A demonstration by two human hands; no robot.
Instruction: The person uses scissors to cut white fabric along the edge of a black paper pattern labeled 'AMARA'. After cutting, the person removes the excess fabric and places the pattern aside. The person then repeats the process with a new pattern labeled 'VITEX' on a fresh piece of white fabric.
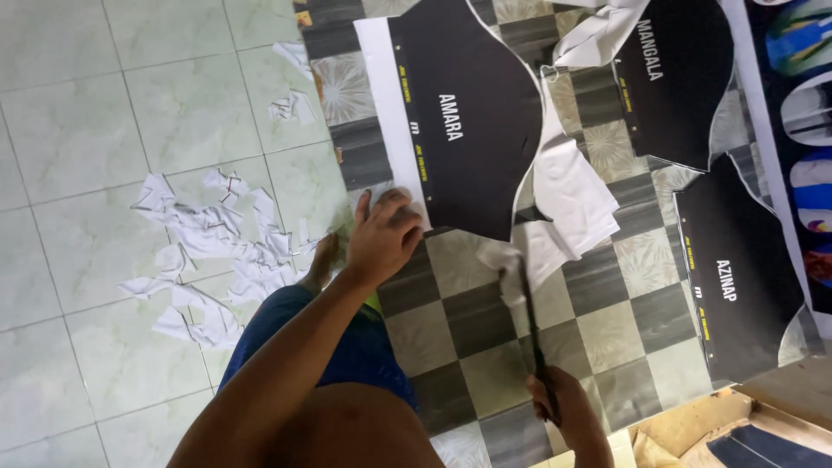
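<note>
Black printed fabric panel [472,121] with a white border lies flat on a checkered mat [485,321], near the mat's left edge. Left hand [383,236] rests palm down on the panel's white lower corner, fingers spread, pressing it flat and grasping nothing. Right hand [563,406] is clenched round the handles of dark scissors [526,312]; the blades point away from the person and reach the white strip [568,204] trailing off the panel's right edge. Whether the blades are parted cannot be told.

Two more black panels lie on the mat: one [680,78] at the upper right, one [737,277] at the right, each apart from the first. A loose white offcut [598,30] lies between the two upper panels.

White scraps [212,251] are scattered on the pale tiled floor [78,130] left of the mat, near a bare foot [322,260]. Blue shorts [347,347] cover the person's leg at the mat's edge.
</note>
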